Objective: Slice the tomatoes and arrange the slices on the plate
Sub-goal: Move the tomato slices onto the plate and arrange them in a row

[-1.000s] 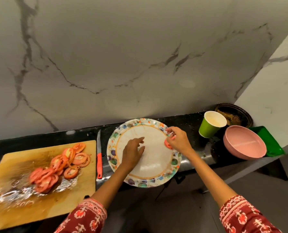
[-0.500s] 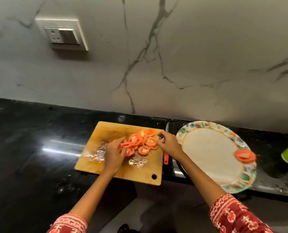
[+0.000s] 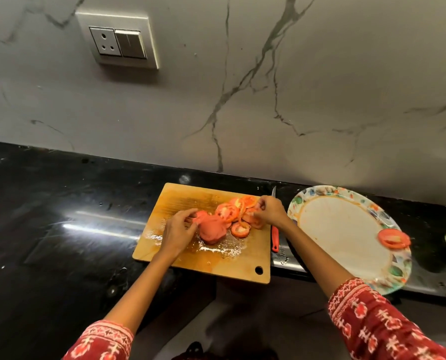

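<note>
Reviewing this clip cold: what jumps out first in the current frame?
Both hands are at the pile of tomato slices on the wooden cutting board: the left hand grips slices at the pile's left, and the right hand pinches one at its right. To the right, the floral-rimmed plate holds a single slice near its right rim. A red-handled knife lies between board and plate.

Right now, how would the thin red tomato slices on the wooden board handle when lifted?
The thin red tomato slices are probably floppy: one ring droops at the right hand. Likely slippery too, given juice on the wooden board.
</note>
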The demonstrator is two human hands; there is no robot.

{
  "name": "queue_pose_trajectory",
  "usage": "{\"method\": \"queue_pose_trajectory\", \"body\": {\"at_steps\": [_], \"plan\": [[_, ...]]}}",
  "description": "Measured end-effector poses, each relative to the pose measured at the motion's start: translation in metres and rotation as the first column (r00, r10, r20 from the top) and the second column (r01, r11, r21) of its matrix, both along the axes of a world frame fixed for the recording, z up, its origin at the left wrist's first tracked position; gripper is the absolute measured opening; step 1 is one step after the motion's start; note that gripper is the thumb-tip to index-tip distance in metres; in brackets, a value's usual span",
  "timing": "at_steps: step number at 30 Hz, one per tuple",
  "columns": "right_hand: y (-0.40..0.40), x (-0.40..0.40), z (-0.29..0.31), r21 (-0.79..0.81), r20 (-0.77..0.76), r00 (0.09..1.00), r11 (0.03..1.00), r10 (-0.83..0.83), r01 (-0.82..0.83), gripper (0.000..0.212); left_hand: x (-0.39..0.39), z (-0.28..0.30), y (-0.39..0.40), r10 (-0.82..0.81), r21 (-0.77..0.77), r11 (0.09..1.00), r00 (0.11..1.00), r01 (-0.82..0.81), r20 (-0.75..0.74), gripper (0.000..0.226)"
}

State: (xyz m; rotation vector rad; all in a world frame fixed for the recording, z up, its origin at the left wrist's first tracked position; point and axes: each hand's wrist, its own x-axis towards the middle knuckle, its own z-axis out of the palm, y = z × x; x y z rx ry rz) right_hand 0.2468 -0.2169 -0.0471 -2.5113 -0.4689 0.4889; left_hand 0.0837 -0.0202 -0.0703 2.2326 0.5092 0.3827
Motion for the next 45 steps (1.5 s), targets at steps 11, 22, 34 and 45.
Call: {"method": "queue_pose_trajectory", "body": {"at_steps": [11,22,34,45], "plan": [[0.036,-0.015,0.077,0.370,-0.276,0.934,0.922,0.228,-0.116,0.007,0.009,0.014,0.006,-0.133,-0.244,0.959,0.990,0.141,0.051,0.040],[0.080,-0.050,0.045,0.526,-0.565,0.805,0.831,0.181,0.182,0.019,-0.002,0.017,0.020,0.057,-0.749,0.662,0.995,0.026,0.085,0.022],[0.054,-0.038,0.040,0.550,-0.411,0.894,0.831,0.179,0.086,0.020,0.016,0.027,0.004,-0.018,-0.778,0.625,0.998,0.057,0.058,0.013],[-0.001,-0.011,0.071,0.574,-0.229,0.947,0.817,0.227,-0.057,0.012,0.033,0.036,-0.013,-0.028,-0.814,0.578,0.999,0.051,0.043,0.019]]}}
